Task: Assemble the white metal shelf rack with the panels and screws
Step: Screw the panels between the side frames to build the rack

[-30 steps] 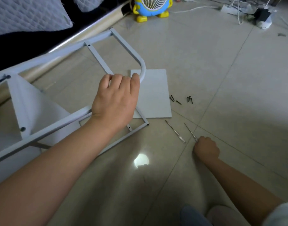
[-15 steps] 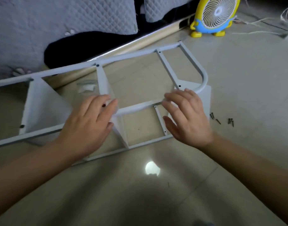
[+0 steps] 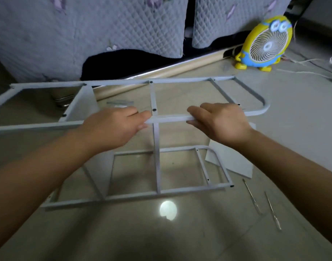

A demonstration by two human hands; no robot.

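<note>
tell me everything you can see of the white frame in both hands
The white frame is a ladder of painted, metal-looking tubing: two rails, crossbars, dark screw holes, one rounded end at right. It sits roughly level above the floor. The left hand and right hand grip its near rail; white panels stand beneath.

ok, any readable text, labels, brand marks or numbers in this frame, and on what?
No text can be read anywhere in the frame.
rack frame: plain white paint, no label.
fan: cartoon face only, no brand visible.
loose panel: blank.
quilted cover: flower print, no words.
</note>
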